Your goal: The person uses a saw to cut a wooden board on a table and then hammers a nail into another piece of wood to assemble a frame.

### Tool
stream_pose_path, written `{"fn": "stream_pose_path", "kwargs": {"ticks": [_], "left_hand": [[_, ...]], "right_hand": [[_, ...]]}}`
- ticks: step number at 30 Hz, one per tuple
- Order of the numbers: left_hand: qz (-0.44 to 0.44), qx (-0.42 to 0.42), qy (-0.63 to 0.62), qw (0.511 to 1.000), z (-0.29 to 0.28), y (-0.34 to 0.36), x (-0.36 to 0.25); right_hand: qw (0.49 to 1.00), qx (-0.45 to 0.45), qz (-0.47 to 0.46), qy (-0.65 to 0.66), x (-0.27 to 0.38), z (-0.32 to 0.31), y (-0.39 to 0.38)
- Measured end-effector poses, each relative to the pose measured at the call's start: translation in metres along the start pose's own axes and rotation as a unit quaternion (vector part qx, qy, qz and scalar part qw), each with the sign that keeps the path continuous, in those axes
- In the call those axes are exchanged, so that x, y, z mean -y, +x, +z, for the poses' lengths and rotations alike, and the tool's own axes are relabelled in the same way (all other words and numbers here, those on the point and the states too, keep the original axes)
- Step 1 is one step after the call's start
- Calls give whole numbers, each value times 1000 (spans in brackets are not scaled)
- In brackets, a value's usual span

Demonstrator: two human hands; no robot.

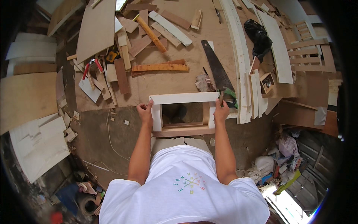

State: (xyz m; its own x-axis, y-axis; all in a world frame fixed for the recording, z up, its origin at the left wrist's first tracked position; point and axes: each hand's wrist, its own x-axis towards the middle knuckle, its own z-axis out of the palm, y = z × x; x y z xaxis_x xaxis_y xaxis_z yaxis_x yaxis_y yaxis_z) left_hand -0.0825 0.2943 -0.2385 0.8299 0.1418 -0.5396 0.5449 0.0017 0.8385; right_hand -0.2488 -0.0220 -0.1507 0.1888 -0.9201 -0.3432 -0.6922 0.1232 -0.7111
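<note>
A rectangular wooden frame (184, 98) with a white face and bare wood inner sides is in front of my body, at the near edge of the work table. My left hand (145, 112) grips its left side near the upper corner, fingers closed. At the opposite upper corner, my right hand (221, 111) is closed on the right side. A short brown piece shows above the right fingers; what it is I cannot make out. Just beyond that hand lies a handsaw (216, 67), its green handle close to the frame's corner. Through the opening, the dim floor shows.
On the table (179, 84) lie a hammer (152, 35), red-handled pliers (93, 66), a yellow tape measure (112, 56) and several wood offcuts. Long white boards (235, 56) run along the right, near a black plastic bag (258, 39). Panels (30, 93) stand at left; a cord (109, 130) trails across the floor.
</note>
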Motion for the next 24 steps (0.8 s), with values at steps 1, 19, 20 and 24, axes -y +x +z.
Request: {"fn": "stream_pose_path", "kwargs": {"ticks": [1,19,20,24], "left_hand": [[-8,-9,2,1000,2,4,2],[-56,-107,143,982,24,-19,-30],[-77,-107,149,980,26,-21,-34],[-107,-52,160,980,19,-12,-33]], "right_hand": [[1000,5,-9,-5,3,1,3],[994,10,-59,-93,-9,23,25],[992,10,-68,-104,-5,21,22],[980,-36,-128,-148,-10,25,20]]}}
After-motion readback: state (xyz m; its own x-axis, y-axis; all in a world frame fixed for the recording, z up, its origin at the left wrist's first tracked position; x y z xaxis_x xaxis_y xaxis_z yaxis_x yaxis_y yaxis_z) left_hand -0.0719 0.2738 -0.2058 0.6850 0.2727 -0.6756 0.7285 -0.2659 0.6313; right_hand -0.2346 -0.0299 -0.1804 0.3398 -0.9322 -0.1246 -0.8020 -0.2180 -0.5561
